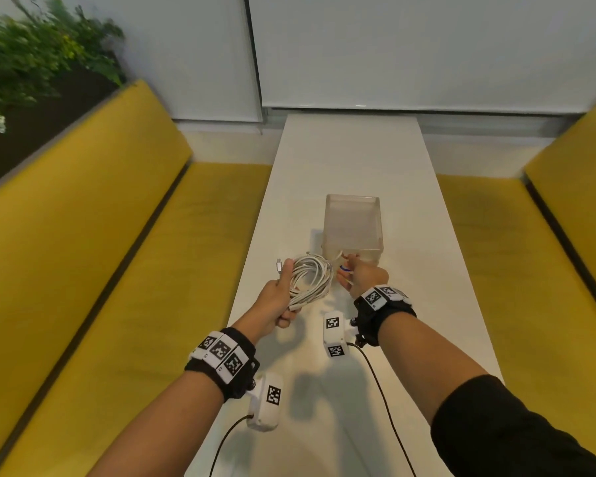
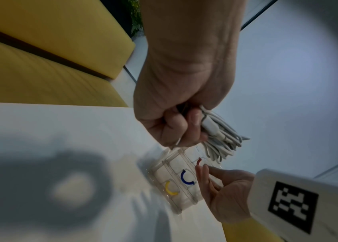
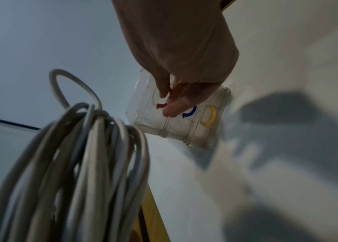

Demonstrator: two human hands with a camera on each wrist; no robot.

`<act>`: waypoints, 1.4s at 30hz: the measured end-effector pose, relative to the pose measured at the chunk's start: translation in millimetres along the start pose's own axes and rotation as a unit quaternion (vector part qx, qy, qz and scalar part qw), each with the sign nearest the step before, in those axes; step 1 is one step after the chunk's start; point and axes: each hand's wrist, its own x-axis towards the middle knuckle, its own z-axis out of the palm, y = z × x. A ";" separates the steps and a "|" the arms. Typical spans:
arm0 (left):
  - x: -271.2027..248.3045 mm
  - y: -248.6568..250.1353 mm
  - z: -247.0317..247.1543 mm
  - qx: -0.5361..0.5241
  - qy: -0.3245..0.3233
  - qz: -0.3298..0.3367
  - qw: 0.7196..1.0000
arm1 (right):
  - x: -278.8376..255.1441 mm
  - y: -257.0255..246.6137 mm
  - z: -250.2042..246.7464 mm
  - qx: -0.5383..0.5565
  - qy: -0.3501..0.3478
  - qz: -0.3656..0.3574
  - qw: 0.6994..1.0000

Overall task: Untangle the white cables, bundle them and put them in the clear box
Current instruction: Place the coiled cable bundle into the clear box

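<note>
Gripping the coiled white cables [image 1: 309, 281] in a fist, the left hand [image 1: 278, 304] holds them just beside the right hand [image 1: 362, 276], which pinches a red tie [image 3: 161, 105] from a small compartment case [image 3: 176, 129] on the desk [image 1: 351, 160]; coiling looks done, tying and the clear box [image 1: 353, 226] ahead remain.

white cables [image 1: 310, 278]: smooth plastic sheath, slight sheen; plug end [image 1: 278, 265] looks like metal tip on white plastic body. big clear box [image 1: 353, 225]: frosted, semi-transparent plastic, matt-ish walls. small divided box [image 2: 177, 180]: clear hard plastic, glossy, ribbed partitions; holds red [image 3: 161, 105], blue [image 2: 186, 177] & yellow [image 2: 171, 189] clips, smooth shiny plastic. table [image 1: 351, 160]: white, smooth, satin finish w/ soft reflections. benches [image 1: 100, 235]: yellow woven cloth, matt, fine texture. wrist straps [image 1: 238, 366]: black fabric, matt. camera housings [image 1: 265, 404]: white matt plastic w/ printed b/w marker labels.
</note>
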 end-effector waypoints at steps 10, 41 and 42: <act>0.2 6.2 2.2 0.041 0.010 0.028 0.999 | 5.9 17.1 -13.2 0.020 -0.028 -0.005 0.999; 26.2 10.2 92.8 0.738 0.093 0.339 0.577 | -5.9 43.5 -64.8 0.079 -0.095 0.015 0.992; 26.7 12.4 90.7 0.743 0.078 0.344 0.569 | -5.9 42.6 -65.6 0.080 -0.098 0.014 0.992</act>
